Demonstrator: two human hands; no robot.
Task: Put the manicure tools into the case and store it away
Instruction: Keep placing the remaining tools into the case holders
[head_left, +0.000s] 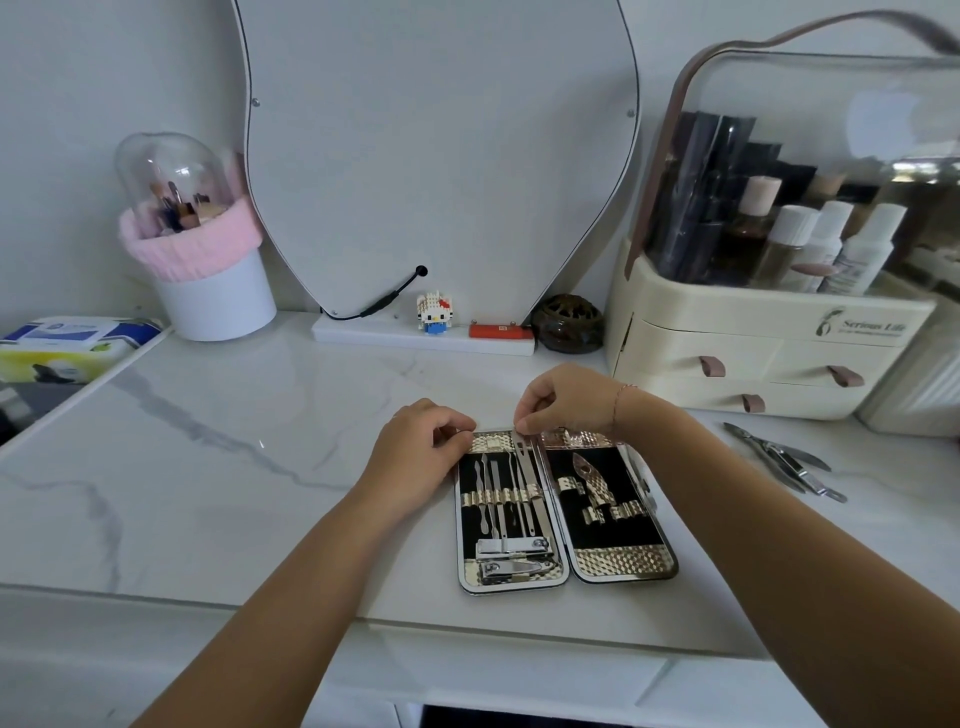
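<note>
Forearms stretched forward, left hand (415, 452) and right hand (563, 400) sit close together, fingers curled.

One view only: wide-angle head camera, above the front edge of the bench (208, 441), facing forward and down. Close in: forearms enter from the bottom, left hand (415, 457) and right hand (561, 400) mid-frame at the case (618, 564). Mirror (441, 156) fills the top.

White marble-veined table (218, 457), open manicure case (566, 512) near the front edge, loose metal tools (784, 460) at right, cream organizer (753, 358), mirror base (423, 338), white brush holder (218, 301)
</note>
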